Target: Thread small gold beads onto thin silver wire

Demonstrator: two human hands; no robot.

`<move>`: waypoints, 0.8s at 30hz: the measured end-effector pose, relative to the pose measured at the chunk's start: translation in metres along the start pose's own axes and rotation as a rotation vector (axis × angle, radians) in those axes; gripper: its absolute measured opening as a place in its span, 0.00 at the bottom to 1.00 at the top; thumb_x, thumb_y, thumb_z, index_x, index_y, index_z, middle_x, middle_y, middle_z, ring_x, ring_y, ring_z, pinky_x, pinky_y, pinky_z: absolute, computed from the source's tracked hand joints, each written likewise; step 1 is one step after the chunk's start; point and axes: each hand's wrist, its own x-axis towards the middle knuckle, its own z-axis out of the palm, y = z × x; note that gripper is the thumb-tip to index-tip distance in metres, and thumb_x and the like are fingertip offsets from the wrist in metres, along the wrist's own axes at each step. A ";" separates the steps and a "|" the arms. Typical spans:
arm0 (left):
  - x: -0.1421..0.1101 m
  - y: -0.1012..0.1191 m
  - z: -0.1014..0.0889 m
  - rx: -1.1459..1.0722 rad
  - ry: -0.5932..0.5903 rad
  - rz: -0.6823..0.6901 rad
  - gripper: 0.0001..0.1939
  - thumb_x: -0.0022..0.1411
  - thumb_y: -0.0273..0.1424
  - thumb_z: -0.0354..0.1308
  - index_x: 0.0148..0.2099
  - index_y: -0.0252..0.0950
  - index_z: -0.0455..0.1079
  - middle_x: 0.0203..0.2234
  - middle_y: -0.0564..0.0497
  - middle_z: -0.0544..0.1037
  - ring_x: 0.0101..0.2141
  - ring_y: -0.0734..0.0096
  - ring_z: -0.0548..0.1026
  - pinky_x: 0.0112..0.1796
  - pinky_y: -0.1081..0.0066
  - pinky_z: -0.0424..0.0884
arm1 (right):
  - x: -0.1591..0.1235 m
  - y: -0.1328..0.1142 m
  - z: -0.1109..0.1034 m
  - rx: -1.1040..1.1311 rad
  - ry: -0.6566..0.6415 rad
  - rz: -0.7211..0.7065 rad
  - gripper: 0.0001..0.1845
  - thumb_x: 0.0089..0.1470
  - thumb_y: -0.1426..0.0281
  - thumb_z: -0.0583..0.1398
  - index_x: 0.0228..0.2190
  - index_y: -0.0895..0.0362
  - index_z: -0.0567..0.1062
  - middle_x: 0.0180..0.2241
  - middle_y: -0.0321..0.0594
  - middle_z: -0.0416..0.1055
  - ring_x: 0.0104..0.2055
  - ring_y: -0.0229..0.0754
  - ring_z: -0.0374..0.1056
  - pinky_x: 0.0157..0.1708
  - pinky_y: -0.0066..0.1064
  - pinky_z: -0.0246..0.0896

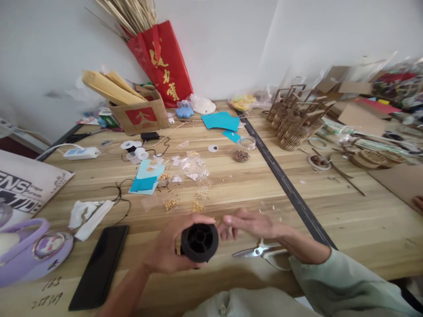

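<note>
My left hand [167, 246] is wrapped round a black spool [200, 242], whose hollow, spoked end faces up toward me. Just right of the spool, my right hand [247, 223] has its fingers curled and drawn together near the rim. Whatever lies between those fingertips is too small or blurred to make out. Below my right wrist lie scissors [257, 252] with pale handles, blades pointing left. Beyond both hands, small gold beads [171, 204] and silvery pieces in clear bags [191, 165] are scattered on the wooden table [231, 189].
At left are a black phone [99, 266], a purple object [33, 251] and a power strip [81, 152]. Blue cards [220, 121], a cardboard box [142, 116] and a red bag [161, 61] stand farther back. Small woven baskets [292, 119] are at right. Another person's hand [419, 202] shows at the right edge.
</note>
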 end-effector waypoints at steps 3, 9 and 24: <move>0.009 0.009 0.014 0.135 -0.091 0.017 0.34 0.47 0.39 0.67 0.56 0.41 0.62 0.45 0.46 0.75 0.44 0.58 0.74 0.46 0.63 0.68 | 0.007 0.014 0.017 0.140 0.108 0.046 0.28 0.55 0.48 0.53 0.22 0.57 0.77 0.27 0.40 0.72 0.30 0.38 0.66 0.32 0.31 0.63; 0.013 0.014 0.037 0.182 -0.152 0.003 0.31 0.49 0.38 0.65 0.55 0.40 0.64 0.45 0.45 0.75 0.46 0.58 0.73 0.47 0.63 0.69 | 0.012 0.035 0.027 0.476 0.240 0.013 0.15 0.49 0.58 0.64 0.26 0.59 0.78 0.26 0.35 0.71 0.29 0.35 0.65 0.34 0.28 0.60; 0.003 0.006 0.036 -0.033 -0.043 -0.017 0.31 0.46 0.39 0.67 0.52 0.39 0.65 0.42 0.44 0.76 0.44 0.58 0.74 0.44 0.65 0.69 | 0.003 0.027 0.009 0.500 0.354 -0.079 0.11 0.52 0.67 0.62 0.37 0.59 0.77 0.34 0.41 0.74 0.35 0.34 0.69 0.35 0.24 0.62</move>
